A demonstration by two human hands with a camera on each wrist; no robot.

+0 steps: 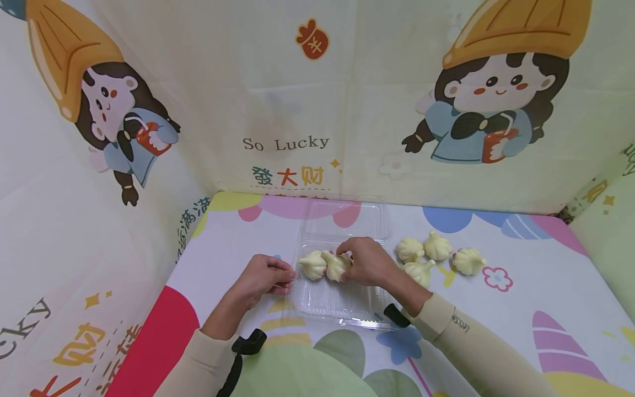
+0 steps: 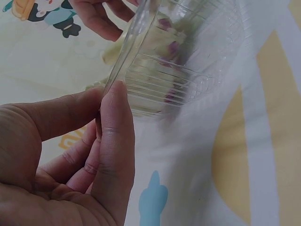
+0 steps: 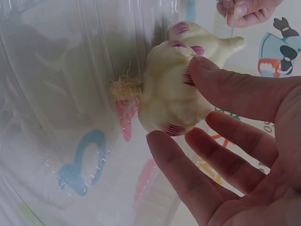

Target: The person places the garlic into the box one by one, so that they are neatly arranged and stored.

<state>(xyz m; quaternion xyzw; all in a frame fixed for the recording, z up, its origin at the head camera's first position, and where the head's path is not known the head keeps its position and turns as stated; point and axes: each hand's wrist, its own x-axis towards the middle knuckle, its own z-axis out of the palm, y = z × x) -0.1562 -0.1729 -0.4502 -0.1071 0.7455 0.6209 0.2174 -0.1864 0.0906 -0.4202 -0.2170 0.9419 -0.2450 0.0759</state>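
Clear plastic box (image 1: 322,305) open on the worktop (image 1: 501,314), its lid (image 1: 343,220) laid back at twelve o'clock.

Left hand (image 1: 267,278) at nine o'clock, thumb and forefinger pinching the box's edge. Right hand (image 1: 369,262) grasps one garlic bulb (image 1: 337,267) between thumb and fingertips, over the base at about eleven o'clock; whether it bears on the floor of the box, cannot tell.

Risks, my judgement: bulb is round and looks smooth, the hold only at the fingertips, so a loose pinch could let it roll. Pushing it toward nine could shove its neighbour. Thin plastic might flex or slide if the left hand pulls on the edge.

Contents: neighbouring bulb (image 1: 312,266) sits inside at ten o'clock, beside the held one. Lid holds nothing visible. Four loose bulbs (image 1: 437,246) outside on the worktop, between two and three o'clock.
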